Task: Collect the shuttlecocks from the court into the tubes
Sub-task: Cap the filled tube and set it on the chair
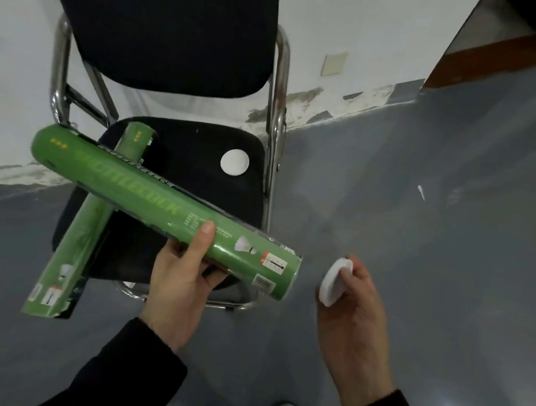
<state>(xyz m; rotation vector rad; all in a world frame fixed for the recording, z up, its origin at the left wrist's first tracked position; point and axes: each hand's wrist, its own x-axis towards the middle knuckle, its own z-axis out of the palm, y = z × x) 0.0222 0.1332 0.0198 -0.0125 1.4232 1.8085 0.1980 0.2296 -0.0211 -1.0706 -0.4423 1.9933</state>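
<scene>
Green printed tube (163,202) gripped by left hand (180,280), tilted crosswise.

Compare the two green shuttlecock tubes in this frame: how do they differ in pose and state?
The held tube is off the chair, gripped by the left hand and lying roughly crosswise; the second tube rests on the chair seat, untouched, overhanging its front edge. The held tube passes above the second tube, crossing it. Both are green with the same printed shuttlecock label.

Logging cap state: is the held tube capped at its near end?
Uncapped: green tube in left hand; right hand holds a white cap off it.
</scene>
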